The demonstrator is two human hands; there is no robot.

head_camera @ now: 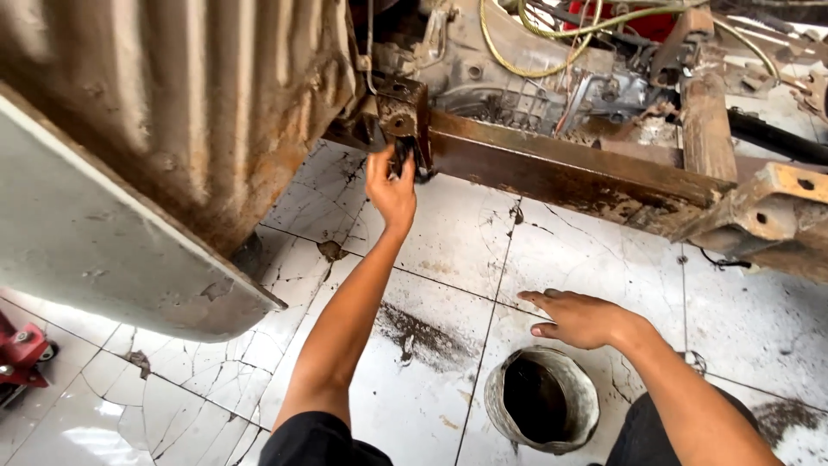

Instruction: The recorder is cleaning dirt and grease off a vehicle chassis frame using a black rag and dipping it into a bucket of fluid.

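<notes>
Head view, looking down at a cracked white tiled floor (448, 250) under a vehicle's underside. Left hand (391, 192) raised to the near end of a rusty frame rail (552, 173), fingers curled around a small dark part (405, 157) hanging just below a rusted bracket (398, 116); grip closed on it, though the part is too dark to identify. Right hand (580, 318) flat, fingers extended and relaxed, palm down on the tile, holding nothing. Just beside it, toward the floor's near edge, a round metal can (542, 399) stands open, its inside dark. Corrugated rusty panel (172, 112) fills the upper left. Red jack (21, 355) at the left edge. Yellow hoses (552, 47) loop above the rail.
</notes>
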